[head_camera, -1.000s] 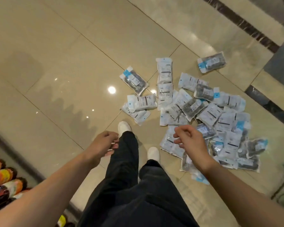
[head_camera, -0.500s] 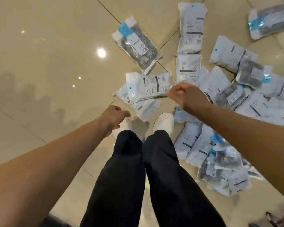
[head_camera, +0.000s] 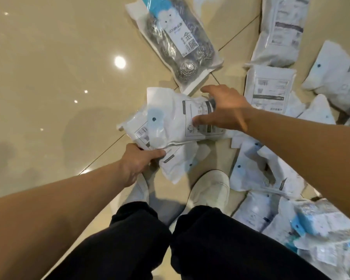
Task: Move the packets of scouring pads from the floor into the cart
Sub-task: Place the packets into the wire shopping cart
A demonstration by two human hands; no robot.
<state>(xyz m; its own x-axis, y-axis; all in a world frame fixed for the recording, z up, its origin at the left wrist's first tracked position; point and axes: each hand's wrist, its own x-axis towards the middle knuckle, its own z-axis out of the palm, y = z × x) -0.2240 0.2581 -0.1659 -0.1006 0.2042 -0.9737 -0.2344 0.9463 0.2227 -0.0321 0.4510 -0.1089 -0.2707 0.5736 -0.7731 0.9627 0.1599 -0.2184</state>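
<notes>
Several packets of scouring pads lie scattered on the beige tiled floor, mostly to the right. One clear packet point(head_camera: 178, 43) at the top shows steel wool and a blue label. Just ahead of my shoes, two white packets overlap. My left hand point(head_camera: 137, 162) pinches the near-left corner of that pair, thumb on top. My right hand point(head_camera: 224, 110) spans the right end of the upper white packet point(head_camera: 170, 120), with the thumb on its face and fingers over its far edge. The lower white packet point(head_camera: 180, 164) pokes out beneath. No cart is in view.
My legs in black trousers and white shoes point(head_camera: 210, 190) stand at the bottom centre, close to the pile. More white packets point(head_camera: 269, 87) crowd the right side. The glossy floor point(head_camera: 49, 77) stretches out to the left.
The view has dropped much closer to the floor. Both hands, which held nothing before, have reached down and now hold the white packets in front of my shoes.
</notes>
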